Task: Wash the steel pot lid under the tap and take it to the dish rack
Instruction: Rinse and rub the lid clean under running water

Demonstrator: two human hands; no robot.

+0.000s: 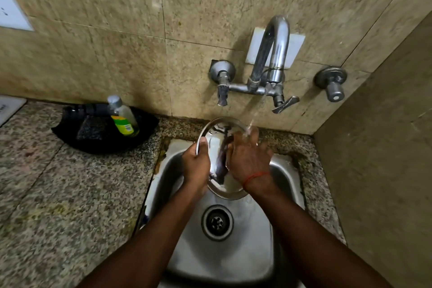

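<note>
The lid (218, 134) is over the sink (245, 252), tilted up on edge with its shiny face toward you and its top rim just under the tap (273, 54). Your left hand (196, 166) clamps the left rim, thumb hooked over the front and fingers behind, which steadies the lid and sets the tilt. Your right hand (249, 161) lies spread on the face, fingers fairly straight and gripping nothing, with the fingertips up where the water (257, 112) lands. Holding it at this slant looks meant to let the stream run down the steel and drop into the basin rather than splash onto the counter (58, 194). I judge you are in the rubbing and rinsing part, with the carry not yet begun. To your left, well apart from the sink, a bottle (124, 119) leans in a black tray (98, 135) against the wall. No dish rack shows from here, so I cannot tell which way you will go. The side wall (378, 147) stands near on the right and the lever (285, 104) juts out just above the lid, so lift clear of both with wet steel in hand.
</note>
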